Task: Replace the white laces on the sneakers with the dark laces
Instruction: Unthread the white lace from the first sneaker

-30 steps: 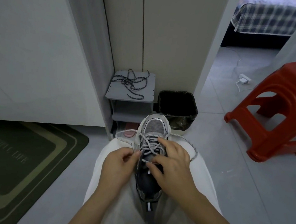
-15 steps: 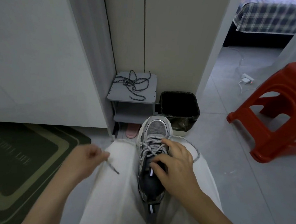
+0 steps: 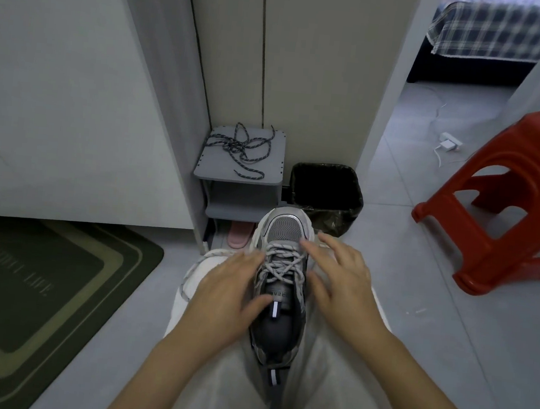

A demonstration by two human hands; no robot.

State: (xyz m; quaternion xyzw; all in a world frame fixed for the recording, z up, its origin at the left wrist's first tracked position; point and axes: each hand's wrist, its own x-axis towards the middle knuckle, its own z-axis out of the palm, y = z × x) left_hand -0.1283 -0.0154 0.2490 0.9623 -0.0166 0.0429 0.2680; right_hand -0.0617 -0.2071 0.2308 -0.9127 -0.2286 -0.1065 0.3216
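sneaker: grey-and-white mesh sneaker (image 3: 284, 232) sits on the lap, long axis running near to far, toe at the far end
left hand (image 3: 227, 289): no grip at all, fingers straight along the shoe's left side, thumb lying on the tongue
right hand (image 3: 340, 277): also open with nothing held, fingers spread at the shoe's right side, tips up by the far rows. Touching or just hovering, I can't tell
white lace (image 3: 281, 264): still crossed through the far eyelets, right between both hands, so either could pick at it. One loose end trails off left over the thigh
dark speckled laces (image 3: 239, 148): tangled on the small grey shelf stand (image 3: 265, 174), well beyond the toe
hidden: the other lace end is behind the right hand, and there's no second sneaker in view
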